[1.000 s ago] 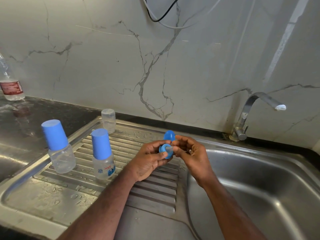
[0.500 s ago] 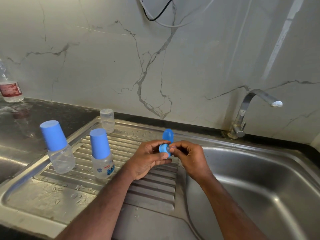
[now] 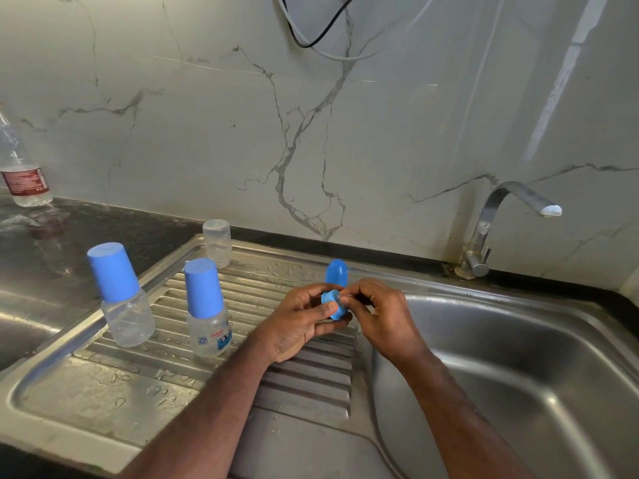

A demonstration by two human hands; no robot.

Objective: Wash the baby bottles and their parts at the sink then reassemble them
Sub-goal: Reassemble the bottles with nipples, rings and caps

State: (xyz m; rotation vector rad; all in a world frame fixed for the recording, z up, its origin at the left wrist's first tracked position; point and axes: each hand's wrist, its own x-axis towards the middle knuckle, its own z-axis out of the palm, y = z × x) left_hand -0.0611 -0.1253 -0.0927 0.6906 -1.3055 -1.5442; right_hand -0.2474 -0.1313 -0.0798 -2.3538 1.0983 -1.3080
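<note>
Both hands meet at the frame's centre over the drainboard: left hand [image 3: 299,323] curls around a blue plastic screw ring [image 3: 332,305], right hand [image 3: 377,314] pinches what seems a clear silicone teat [image 3: 340,298], too small to be sure. Seating it well likely means pulling evenly until the flange snaps flush. Behind stands a blue domed cap [image 3: 336,271]. Left of centre, two clear capped bottles [image 3: 204,309] stand; farther back, an inverted uncapped clear bottle [image 3: 217,243].

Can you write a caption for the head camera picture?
Both hands, left hand and right hand, fit a blue bottle ring over the wet drainboard.
</note>
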